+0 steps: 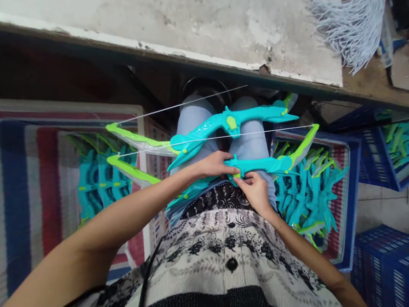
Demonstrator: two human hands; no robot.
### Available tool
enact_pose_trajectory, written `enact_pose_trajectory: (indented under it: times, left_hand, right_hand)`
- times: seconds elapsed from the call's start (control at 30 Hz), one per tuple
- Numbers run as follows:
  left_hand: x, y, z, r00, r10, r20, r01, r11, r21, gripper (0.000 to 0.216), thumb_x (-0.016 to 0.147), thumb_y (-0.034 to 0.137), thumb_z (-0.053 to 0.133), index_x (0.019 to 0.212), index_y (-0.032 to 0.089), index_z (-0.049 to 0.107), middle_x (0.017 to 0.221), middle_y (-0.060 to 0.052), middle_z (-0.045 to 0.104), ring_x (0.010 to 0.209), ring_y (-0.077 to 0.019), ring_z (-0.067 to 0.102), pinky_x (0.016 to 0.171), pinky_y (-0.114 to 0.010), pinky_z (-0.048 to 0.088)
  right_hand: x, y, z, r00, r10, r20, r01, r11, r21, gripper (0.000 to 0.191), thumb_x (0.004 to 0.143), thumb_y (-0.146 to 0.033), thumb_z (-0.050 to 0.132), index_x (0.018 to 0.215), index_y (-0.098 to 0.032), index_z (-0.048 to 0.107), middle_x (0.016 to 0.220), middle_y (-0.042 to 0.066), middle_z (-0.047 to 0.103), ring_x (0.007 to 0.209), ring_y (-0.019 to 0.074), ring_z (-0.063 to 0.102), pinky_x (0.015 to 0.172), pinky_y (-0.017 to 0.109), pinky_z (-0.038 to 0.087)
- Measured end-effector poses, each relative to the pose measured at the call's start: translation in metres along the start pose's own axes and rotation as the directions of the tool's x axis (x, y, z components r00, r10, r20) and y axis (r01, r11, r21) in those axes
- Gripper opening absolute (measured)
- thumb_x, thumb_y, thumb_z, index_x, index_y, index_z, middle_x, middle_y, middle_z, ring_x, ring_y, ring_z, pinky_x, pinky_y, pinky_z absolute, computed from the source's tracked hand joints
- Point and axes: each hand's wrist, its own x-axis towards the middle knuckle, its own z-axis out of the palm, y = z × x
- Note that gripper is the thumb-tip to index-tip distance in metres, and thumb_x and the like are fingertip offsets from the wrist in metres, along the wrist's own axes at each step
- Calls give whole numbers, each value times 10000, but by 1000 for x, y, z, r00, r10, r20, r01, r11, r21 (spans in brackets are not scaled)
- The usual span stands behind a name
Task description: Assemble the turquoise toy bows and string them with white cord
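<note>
Across my lap lies a turquoise toy bow [262, 165] with lime green tips and a white string. My left hand [218, 165] grips it at the middle, fingers closed around the body by a small green piece. On the other side of that green piece, my right hand [255, 189] pinches the same bow with thumb and fingers. A second turquoise toy bow [207, 127], also strung, rests over my knees just beyond the first. What exactly sits under my fingertips is partly hidden.
A worn table [161, 15] spans the front, with a bundle of white strings [355, 30] at its right. Turquoise bows fill a blue crate [350, 204] on my right and a striped-cloth-lined container [149, 117] on my left. More blue crates [381, 252] stand farther right.
</note>
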Motion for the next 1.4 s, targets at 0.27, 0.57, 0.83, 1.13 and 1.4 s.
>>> enact_pose_trajectory:
  times: [0.27, 0.57, 0.83, 1.13, 1.4]
  left_hand:
    - [8, -2, -1, 991, -113, 68, 117, 991, -60, 330, 684, 451, 690, 759, 150, 579, 672, -9, 575, 559, -130, 527, 508, -261, 425]
    - [-33, 4, 27, 961, 90, -263, 77, 823, 563, 565, 869, 373, 526, 1379, 139, 460, 1234, -169, 595, 1141, -306, 592, 963, -425, 479]
    - [-64, 22, 15, 933, 60, -356, 230, 659, 716, 552, 796, 183, 530, 1347, 200, 498, 1124, -123, 615, 1021, -304, 623, 828, -397, 528]
    - [3, 60, -60, 905, 163, -394, 214, 626, 750, 579, 780, 96, 529, 1355, 105, 462, 1244, -196, 605, 1144, -303, 589, 950, -393, 470]
    - [-1, 53, -61, 881, 55, -470, 351, 592, 725, 411, 860, 137, 483, 1266, 150, 546, 1020, -179, 713, 983, -311, 684, 758, -369, 508]
  right_hand:
    - [13, -9, 6, 951, 91, 296, -203, 904, 376, 521, 517, -644, 743, 642, -186, 529, 610, -14, 597, 590, 120, 522, 517, 233, 386]
    - [15, -4, -4, 928, 79, 364, -216, 911, 352, 525, 530, -637, 765, 658, -160, 591, 600, -9, 610, 565, 128, 531, 532, 247, 427]
    - [6, -20, -47, 848, -264, 459, 178, 959, 223, 330, 755, -467, 655, 841, -151, 701, 820, 56, 740, 764, 200, 679, 705, 304, 543]
    - [47, -31, -85, 874, -427, 232, 430, 902, 40, 387, 786, -513, 608, 925, -174, 734, 807, 94, 754, 755, 246, 722, 736, 369, 581]
    - [56, -37, -87, 841, -489, 232, 515, 855, -64, 415, 746, -567, 631, 895, -197, 745, 818, 107, 760, 782, 285, 735, 736, 386, 611]
